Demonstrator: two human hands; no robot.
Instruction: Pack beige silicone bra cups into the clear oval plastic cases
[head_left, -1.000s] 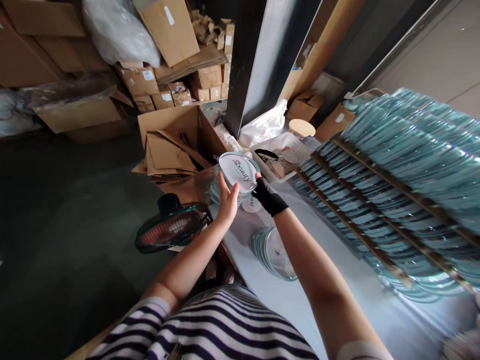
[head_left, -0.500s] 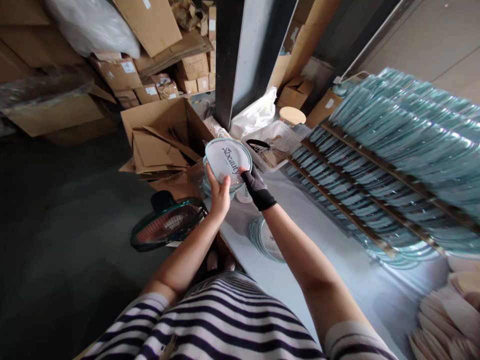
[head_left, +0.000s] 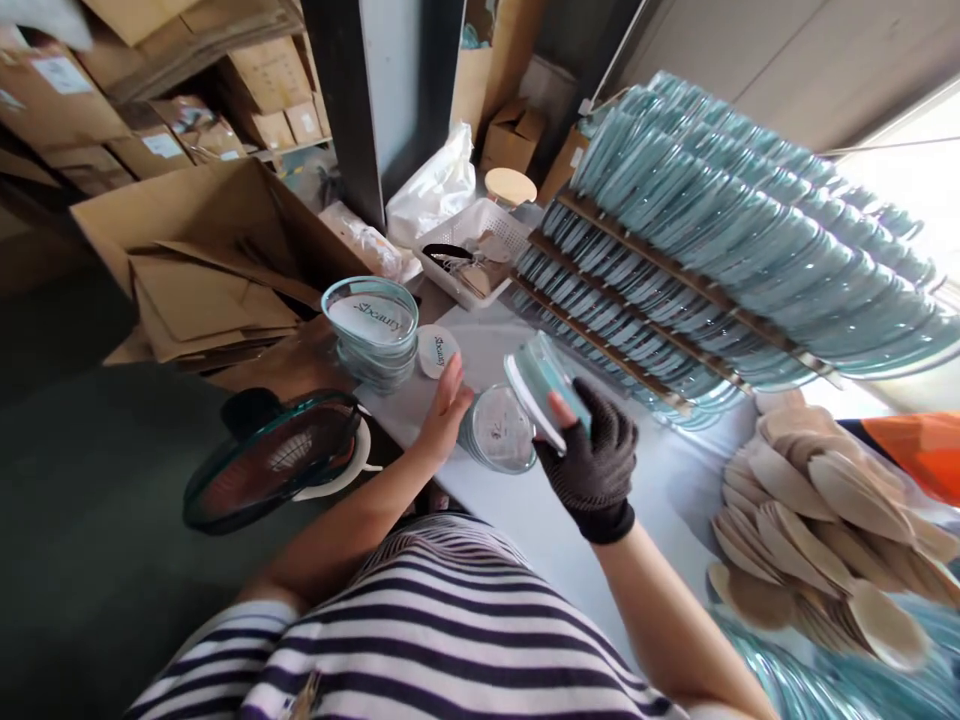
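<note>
One-handed, gripping tilted, teal-edged glassware in gloved right hand over table; holding left hand empty, loosely apart, near printed disc.

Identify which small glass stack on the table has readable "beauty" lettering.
The stack nearer the cardboard box; the other stack, by the bare left hand, shows only a small unreadable mark.

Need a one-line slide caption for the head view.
Gloved right hand grips a tilted teal-rimmed piece; bare left hand is open beside a stack of round pieces.
</note>
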